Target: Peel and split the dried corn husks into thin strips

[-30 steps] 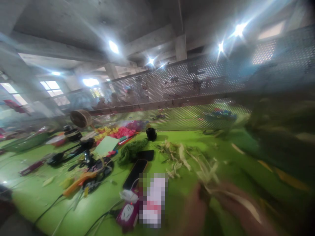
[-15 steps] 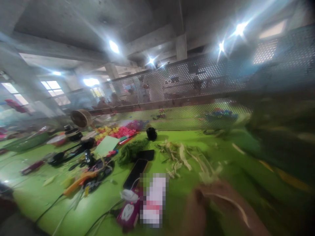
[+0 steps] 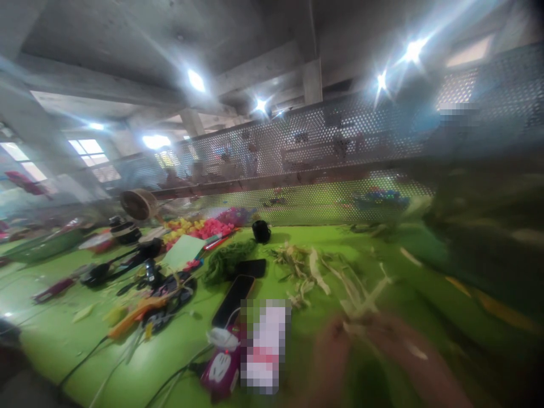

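Note:
At the lower right, my left hand (image 3: 335, 343) and my right hand (image 3: 389, 334) are close together, both blurred. Between them are pale fibrous strips (image 3: 361, 303) that look like dry husk, fanning out forward over the green table. My right hand's fingers are closed on these strips. The left hand's fingers also look pinched at their near end. The fingertips are smeared, so the exact grip is unclear. Just beyond lies a loose pile of similar strips (image 3: 317, 269).
A purple power strip (image 3: 219, 371), phone (image 3: 233, 300) and blurred-out packet lie left of my hands. Farther left are an orange-handled tool (image 3: 136, 317), cords and pink and yellow pieces (image 3: 208, 228). A perforated screen (image 3: 314, 198) bounds the back; dark green material fills the right side.
My hands have come nearer each other at the strips. The strips' free ends now spread forward, and the long strand that trailed over my right hand has mostly gone from sight.

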The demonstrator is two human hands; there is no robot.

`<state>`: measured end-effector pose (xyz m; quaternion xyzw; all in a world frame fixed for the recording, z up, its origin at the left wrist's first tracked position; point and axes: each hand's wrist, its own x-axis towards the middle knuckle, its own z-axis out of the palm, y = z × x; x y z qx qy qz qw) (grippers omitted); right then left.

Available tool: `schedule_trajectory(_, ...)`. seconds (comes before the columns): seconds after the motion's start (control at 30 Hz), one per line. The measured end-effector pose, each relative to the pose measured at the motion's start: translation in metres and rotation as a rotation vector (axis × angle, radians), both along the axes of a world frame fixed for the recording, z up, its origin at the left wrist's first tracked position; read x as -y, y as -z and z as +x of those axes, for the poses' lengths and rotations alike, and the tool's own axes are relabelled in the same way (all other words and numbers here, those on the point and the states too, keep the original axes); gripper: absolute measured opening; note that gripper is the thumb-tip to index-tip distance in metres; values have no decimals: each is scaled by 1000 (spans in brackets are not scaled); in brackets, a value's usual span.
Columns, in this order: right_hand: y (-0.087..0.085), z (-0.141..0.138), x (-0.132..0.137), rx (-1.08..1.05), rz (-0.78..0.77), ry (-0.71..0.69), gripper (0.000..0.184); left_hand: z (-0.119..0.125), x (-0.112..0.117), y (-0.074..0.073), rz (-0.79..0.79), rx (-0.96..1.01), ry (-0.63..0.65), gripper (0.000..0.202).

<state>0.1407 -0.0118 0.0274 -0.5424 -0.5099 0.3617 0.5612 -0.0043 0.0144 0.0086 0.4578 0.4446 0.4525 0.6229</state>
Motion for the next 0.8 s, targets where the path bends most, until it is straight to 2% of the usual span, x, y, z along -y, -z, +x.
schedule_trajectory(0.1, 9, 5, -2, -24, -113, -61, 32, 1, 1, 2, -33, 143, 35, 28)
schedule_trajectory(0.23, 9, 7, 3, -19, -198, -12, 28, 4, -2, 13, -37, 351, 57, 43)
schedule_trajectory(0.33, 4, 4, 6, -40, -213, 2, 27, 4, -3, 15, -37, 257, 41, 51)
schedule_trajectory(0.47, 2, -1, 7, -72, -242, 54, 28, 3, -2, 8, -9, 36, 2, 43)
schedule_trajectory(0.6, 5, -5, 6, -108, -234, 66, 25, 2, -5, 3, -53, -52, -66, 40)
schedule_trajectory(0.8, 4, -10, 6, 19, -239, -107, 26, -1, -12, 4, -25, -28, -158, 39)
